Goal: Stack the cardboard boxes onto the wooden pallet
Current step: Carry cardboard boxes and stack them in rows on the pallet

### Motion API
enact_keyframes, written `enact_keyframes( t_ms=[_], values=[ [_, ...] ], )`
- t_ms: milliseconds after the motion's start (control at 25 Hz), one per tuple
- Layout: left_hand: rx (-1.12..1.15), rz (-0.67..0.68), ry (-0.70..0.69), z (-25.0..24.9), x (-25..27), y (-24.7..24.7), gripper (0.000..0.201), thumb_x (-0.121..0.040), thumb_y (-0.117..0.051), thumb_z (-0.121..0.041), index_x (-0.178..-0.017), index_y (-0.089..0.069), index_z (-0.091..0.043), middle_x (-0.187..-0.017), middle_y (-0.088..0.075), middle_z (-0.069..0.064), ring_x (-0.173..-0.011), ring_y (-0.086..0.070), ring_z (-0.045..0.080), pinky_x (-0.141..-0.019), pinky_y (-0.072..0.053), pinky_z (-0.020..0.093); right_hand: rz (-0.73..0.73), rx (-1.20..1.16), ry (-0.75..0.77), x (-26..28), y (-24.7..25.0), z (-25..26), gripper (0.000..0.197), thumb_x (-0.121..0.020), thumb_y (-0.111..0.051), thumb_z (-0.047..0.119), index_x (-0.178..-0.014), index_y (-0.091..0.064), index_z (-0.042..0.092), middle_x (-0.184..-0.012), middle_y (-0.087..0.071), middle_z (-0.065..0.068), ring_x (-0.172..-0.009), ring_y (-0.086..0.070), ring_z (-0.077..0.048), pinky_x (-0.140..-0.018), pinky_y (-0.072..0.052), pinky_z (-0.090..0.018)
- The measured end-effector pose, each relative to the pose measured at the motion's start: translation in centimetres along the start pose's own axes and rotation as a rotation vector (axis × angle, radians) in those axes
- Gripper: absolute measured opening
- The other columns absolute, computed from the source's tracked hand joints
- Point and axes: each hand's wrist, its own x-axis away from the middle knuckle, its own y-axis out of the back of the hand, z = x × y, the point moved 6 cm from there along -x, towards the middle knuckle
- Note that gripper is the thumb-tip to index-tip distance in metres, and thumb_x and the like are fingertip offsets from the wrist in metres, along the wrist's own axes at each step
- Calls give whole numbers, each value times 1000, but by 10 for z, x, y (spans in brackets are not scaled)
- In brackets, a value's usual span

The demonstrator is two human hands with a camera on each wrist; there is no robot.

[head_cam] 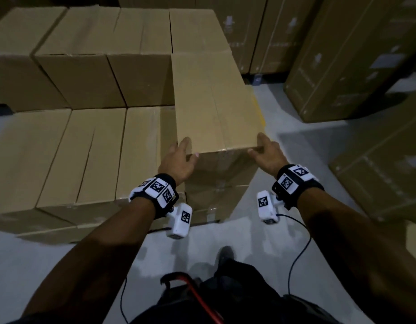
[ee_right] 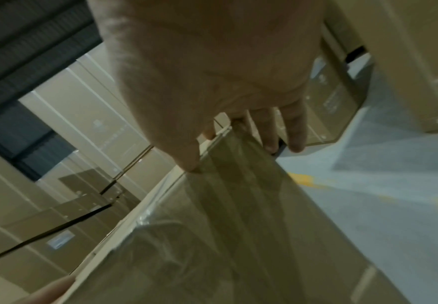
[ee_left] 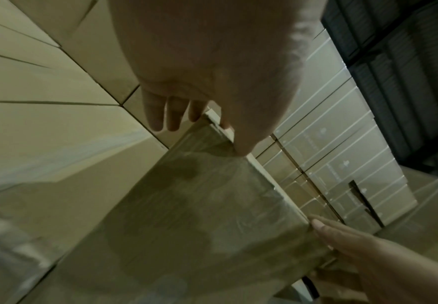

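A plain cardboard box (head_cam: 214,101) lies lengthwise on top of another box at the right end of the near row. My left hand (head_cam: 179,157) is at its near left corner, fingers straight along the left side and thumb against the near face. My right hand (head_cam: 265,153) is at the near right corner, thumb on the top edge and fingers down the right side. In the left wrist view, the left hand (ee_left: 200,61) touches the box (ee_left: 200,205) with its thumb. In the right wrist view, the right hand (ee_right: 212,61) touches the box (ee_right: 238,226) likewise. No wooden pallet shows.
A lower row of boxes (head_cam: 85,148) lies to the left, with a taller row (head_cam: 97,54) behind it. Printed cartons (head_cam: 342,54) stand at the back right, another carton (head_cam: 389,171) on the right. Grey floor (head_cam: 295,141) with a yellow line (head_cam: 260,113) runs between. My shoe (head_cam: 225,253) is below.
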Motion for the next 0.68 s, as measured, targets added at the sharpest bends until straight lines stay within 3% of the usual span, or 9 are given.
enact_keyframes(
  t_ms=[160,320,400,520,680],
  values=[
    [-19,-97,-62,10,30,-16,67,-99,-56,-31,-154,-18,-28,-161,-20,11,-133,-45,38,-104,-45,49,-102,-193,-10,25,-9,-22,90,-95,-66,28,-160,-3,23,-161,-27,-12,-145,-33,-32,-117,-33,-44],
    [-11,-170,17,22,51,-37,95,-93,-65,-18,-158,4,-25,-154,-34,16,-116,-58,32,-89,-53,39,-95,-339,-128,32,-27,-49,93,-96,-66,27,-160,1,22,-160,-30,-15,-146,-32,-32,-118,-31,-48],
    [4,-189,95,30,58,-49,99,-92,-66,-16,-157,9,-21,-153,-34,17,-119,-56,33,-96,-51,42,-57,-376,-155,30,-43,-64,88,-97,-65,29,-160,-5,21,-160,-31,-14,-145,-33,-31,-117,-32,-47],
    [66,-182,208,49,59,-78,87,-95,-62,-19,-158,-2,-15,-160,-23,16,-134,-45,35,-113,-37,48,0,-403,-152,21,-79,-89,83,-96,-65,31,-159,-13,20,-160,-31,-13,-145,-34,-31,-117,-33,-47],
    [38,-278,238,79,46,-115,69,-98,-57,-27,-154,-21,-6,-158,-28,17,-142,-33,33,-116,-31,47,-93,-475,-71,-7,-124,-122,84,-92,-70,35,-158,-21,18,-159,-28,-12,-143,-35,-30,-116,-35,-43]
  ],
)
